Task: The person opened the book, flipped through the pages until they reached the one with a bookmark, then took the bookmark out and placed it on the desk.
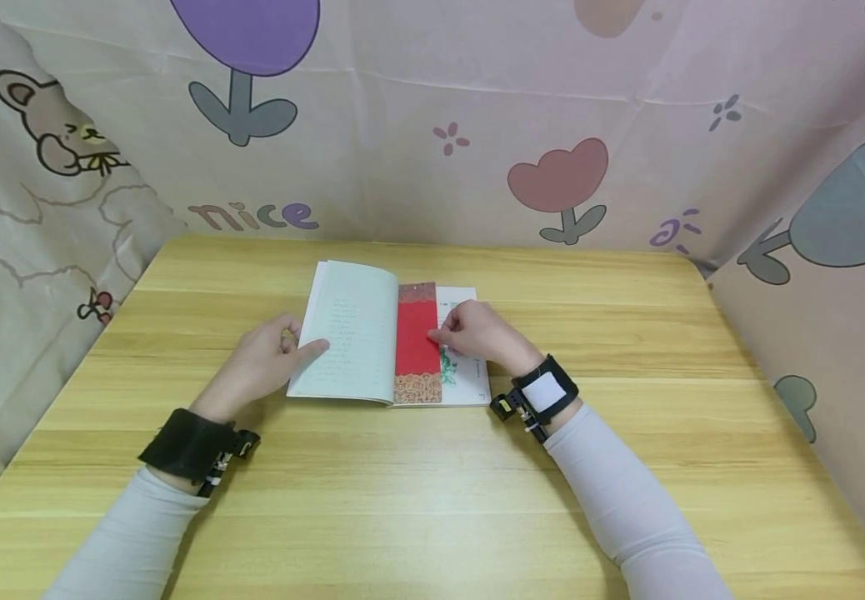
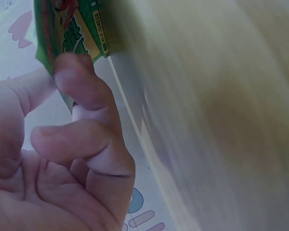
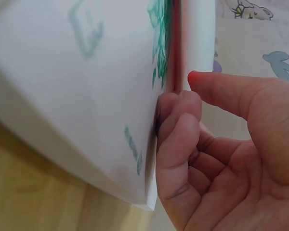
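An open book lies near the middle of the table, its left pages raised and slightly curved. My left hand grips the outer edge of these pages and the cover, thumb on the printed page. In the left wrist view the green printed cover shows behind the curled fingers. A red bookmark with brownish patterned ends lies along the book's fold. My right hand pinches its right edge between thumb and forefinger. Beneath it is a white right page with green print, partly hidden by that hand.
The book rests on a light wood-grain table. A printed cloth hangs along the table's back and sides. Each wrist wears a black strap with a small camera, the right strap close to the book's lower right corner.
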Motion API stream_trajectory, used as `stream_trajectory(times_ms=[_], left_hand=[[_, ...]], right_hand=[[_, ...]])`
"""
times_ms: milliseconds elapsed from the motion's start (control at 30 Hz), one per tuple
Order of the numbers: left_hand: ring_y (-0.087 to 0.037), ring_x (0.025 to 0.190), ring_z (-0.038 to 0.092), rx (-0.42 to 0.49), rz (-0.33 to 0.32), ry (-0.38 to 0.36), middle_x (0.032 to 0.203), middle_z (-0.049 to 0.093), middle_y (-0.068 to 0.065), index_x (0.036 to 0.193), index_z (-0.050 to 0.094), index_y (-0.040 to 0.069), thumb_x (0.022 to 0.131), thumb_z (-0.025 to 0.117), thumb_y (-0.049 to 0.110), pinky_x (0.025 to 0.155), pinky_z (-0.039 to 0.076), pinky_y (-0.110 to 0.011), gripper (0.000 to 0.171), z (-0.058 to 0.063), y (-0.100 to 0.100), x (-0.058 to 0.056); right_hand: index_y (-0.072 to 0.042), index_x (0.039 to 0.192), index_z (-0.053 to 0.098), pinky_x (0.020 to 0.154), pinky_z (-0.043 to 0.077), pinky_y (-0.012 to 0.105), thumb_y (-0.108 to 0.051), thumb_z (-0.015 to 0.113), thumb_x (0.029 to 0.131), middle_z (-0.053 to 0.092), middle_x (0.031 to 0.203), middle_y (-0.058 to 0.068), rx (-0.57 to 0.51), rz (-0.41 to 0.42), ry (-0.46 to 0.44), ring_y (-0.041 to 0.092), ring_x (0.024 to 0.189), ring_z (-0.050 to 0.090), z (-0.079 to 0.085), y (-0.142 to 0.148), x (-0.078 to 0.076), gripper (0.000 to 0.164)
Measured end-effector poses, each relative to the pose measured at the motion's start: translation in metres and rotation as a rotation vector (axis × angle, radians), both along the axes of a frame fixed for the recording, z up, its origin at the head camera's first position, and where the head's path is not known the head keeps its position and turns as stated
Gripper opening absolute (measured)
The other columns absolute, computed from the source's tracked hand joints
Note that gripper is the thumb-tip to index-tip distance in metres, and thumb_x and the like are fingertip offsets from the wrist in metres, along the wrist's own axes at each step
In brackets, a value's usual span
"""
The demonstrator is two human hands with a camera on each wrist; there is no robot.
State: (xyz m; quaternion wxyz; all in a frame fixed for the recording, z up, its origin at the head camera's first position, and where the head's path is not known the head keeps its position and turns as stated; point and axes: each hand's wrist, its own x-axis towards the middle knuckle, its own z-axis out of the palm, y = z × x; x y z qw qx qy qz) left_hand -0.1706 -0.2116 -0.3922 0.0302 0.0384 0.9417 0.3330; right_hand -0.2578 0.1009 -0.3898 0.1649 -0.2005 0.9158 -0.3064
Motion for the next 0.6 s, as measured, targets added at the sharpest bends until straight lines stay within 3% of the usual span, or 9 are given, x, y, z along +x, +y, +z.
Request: stream_trajectory(times_ms=[600], left_hand=[[-0.016,0.049,0.034,0.002,-0.004,0.000,0.061,0.040,-0.001,0.093,0.047,0.006,0.092,0.056,0.051,0.045,0.028,-0.026,0.046,0.0003,0.0005,0.0001]], right_hand=[[-0.009,0.081,0.070,0.048,0.036,0.024,-0.032,0.064,0.093,0.058,0.062,0.005,-0.101,0.007,-0.027,0.015,0.055,0.050,0.0004,-0.0011,-0.0022,0.027]])
